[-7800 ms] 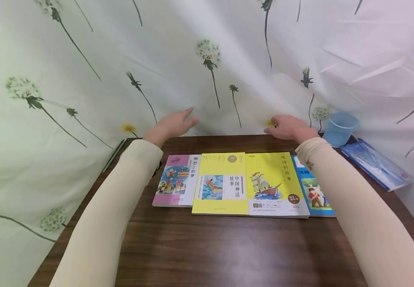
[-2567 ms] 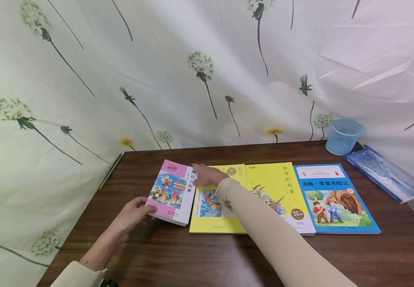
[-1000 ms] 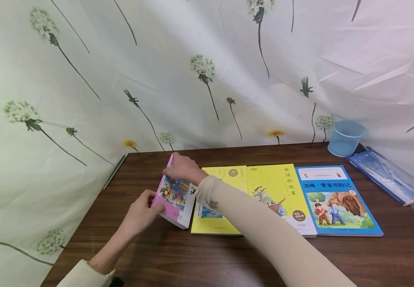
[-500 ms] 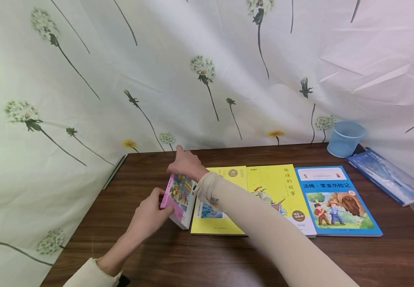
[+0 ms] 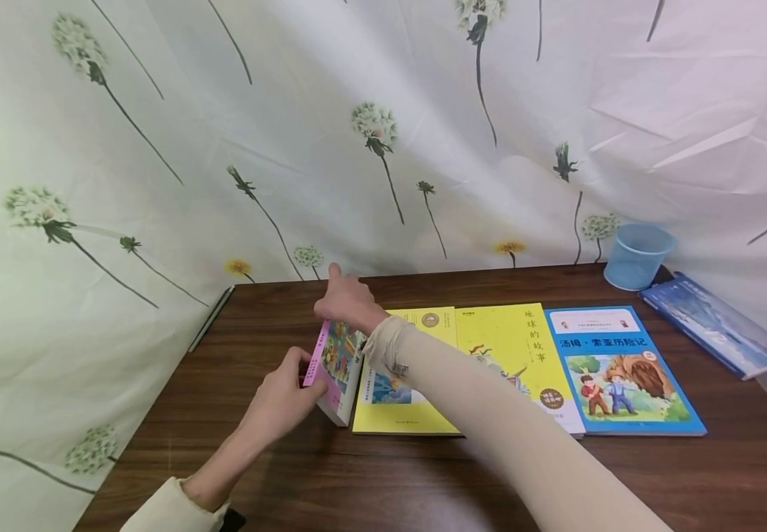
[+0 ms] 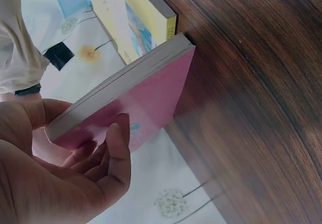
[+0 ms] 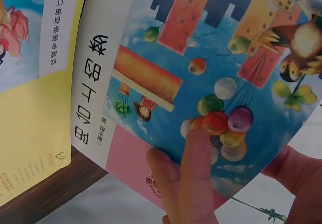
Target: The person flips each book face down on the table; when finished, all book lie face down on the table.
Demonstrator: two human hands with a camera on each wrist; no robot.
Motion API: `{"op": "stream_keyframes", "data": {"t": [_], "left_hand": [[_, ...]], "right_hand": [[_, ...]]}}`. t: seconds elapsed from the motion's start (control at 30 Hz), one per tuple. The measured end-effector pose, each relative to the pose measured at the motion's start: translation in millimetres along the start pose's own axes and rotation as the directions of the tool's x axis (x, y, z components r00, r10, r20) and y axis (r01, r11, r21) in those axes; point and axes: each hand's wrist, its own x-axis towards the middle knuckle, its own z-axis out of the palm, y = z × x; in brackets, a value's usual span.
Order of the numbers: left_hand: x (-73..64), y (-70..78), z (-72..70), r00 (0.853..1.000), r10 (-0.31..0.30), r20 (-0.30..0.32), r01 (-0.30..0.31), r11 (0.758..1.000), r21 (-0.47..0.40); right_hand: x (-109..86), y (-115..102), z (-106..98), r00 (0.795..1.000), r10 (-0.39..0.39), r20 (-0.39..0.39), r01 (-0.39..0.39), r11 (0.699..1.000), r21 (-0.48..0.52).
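A pink-and-white illustrated book [image 5: 341, 363] is tilted up on its long edge, its pink spine raised toward the left. My left hand [image 5: 280, 395] pinches its near spine corner; in the left wrist view the thumb lies over one cover and the curled fingers are under the pink back cover [image 6: 156, 93]. My right hand [image 5: 350, 299] grips the far end, with fingers [image 7: 193, 178] on the picture cover in the right wrist view and the thumb around the spine side. Directly to the right lies a yellow book [image 5: 406, 423], partly hidden by the right forearm.
Beside it lie another yellow book [image 5: 506, 332] with a ship and a blue book [image 5: 672, 406], in a row on the dark wooden table [image 5: 383, 480]. A light blue cup [image 5: 639, 258] and another blue book [image 5: 716, 325] are at the back right. A patterned cloth hangs behind.
The pink book, flat earlier, has been gripped by both hands and tipped up, spine rising and swinging right. In the last half second it tilts slightly more; the other books stay put.
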Motion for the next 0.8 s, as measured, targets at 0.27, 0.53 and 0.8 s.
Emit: {"op": "stream_keyframes", "data": {"t": [0.27, 0.53, 0.8], "left_hand": [[-1.7, 2.3, 1.1, 1.000, 0.009, 0.027, -0.007, 0.999, -0.049], [-1.3, 2.7, 4.6, 0.998, 0.016, 0.055, -0.009, 0.993, -0.118], [-2.3, 7.4, 8.3, 0.996, 0.032, 0.081, -0.017, 0.984, -0.178]], "right_hand": [[1.6, 1.7, -4.3, 0.999, 0.039, 0.005, -0.039, 0.997, 0.073], [5.9, 4.4, -4.1, 0.997, 0.073, 0.018, -0.075, 0.988, 0.132], [1.2, 1.4, -7.0, 0.996, 0.075, 0.051, -0.084, 0.972, 0.219]]}}
